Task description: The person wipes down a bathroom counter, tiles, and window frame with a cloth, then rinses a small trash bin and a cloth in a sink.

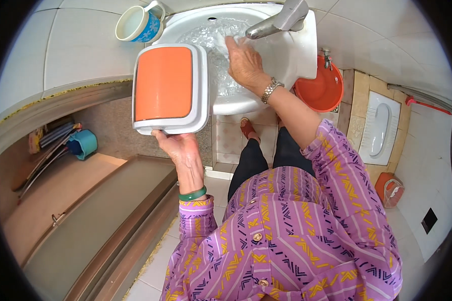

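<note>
My left hand [180, 148] grips the near edge of a white plastic lid or panel with an orange centre [164, 82], held tilted at the left rim of the washbasin; its fingers are hidden beneath. In the white washbasin [282, 71], my right hand [245, 60] is in the water just under the metal tap [275, 24]. Its fingers close around a whitish cloth [222, 44], partly hidden by splashing water. A blue and white plastic mug [141, 24] stands at the basin's left corner, with its handle turned toward the wall.
An orange-red bucket [321, 90] is on the floor right of the basin, under a small wall tap [327, 58]. Farther right lie a squat toilet pan [380, 124] and an orange container [388, 188]. A framed door [98, 214] and a turquoise holder [86, 145] are at left.
</note>
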`<state>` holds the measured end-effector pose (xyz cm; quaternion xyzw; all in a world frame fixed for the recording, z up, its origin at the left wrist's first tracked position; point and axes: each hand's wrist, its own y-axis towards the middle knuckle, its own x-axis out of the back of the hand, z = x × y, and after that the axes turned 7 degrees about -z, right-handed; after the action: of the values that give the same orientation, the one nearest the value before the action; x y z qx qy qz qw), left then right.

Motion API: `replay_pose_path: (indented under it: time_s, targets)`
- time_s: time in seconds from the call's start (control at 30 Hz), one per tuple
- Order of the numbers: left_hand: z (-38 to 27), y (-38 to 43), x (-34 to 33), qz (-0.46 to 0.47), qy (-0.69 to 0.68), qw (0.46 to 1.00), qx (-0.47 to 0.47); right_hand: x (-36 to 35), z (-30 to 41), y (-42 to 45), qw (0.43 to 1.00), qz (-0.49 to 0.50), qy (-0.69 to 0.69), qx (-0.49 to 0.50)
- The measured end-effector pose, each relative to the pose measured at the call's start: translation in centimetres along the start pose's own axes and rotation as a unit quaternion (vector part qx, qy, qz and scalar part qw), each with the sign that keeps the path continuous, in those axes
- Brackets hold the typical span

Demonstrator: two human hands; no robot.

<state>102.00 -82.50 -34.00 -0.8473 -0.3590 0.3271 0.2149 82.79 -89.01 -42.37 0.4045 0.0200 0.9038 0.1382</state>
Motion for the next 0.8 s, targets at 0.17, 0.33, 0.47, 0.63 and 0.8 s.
replay_pose_path:
  time_s: [0.17, 0.33, 0.47, 0.63, 0.8]
  targets:
    - [1.0, 0.3, -0.3, 0.043, 0.006, 0.998, -0.046, 0.0, -0.9, -1.2, 0.993, 0.092, 0.042, -0.055]
    - [1.8, 0.7, -1.0, 0.070, 0.002, 0.997, -0.034, 2.8, 4.3, -3.4, 0.961, -0.101, 0.255, -0.040]
    - [2.5, 0.4, -2.4, 0.074, 0.012, 0.997, -0.033, 4.2, 8.3, -5.9, 0.943, -0.143, 0.299, 0.025]
    - [1.8, -1.3, -4.0, 0.064, -0.005, 0.998, -0.014, 3.1, 6.8, -3.2, 0.969, -0.103, 0.224, -0.018]
    - [1.9, -1.5, -3.7, 0.089, 0.001, 0.995, -0.043, 0.7, 1.3, 0.3, 0.992, -0.085, 0.095, -0.013]
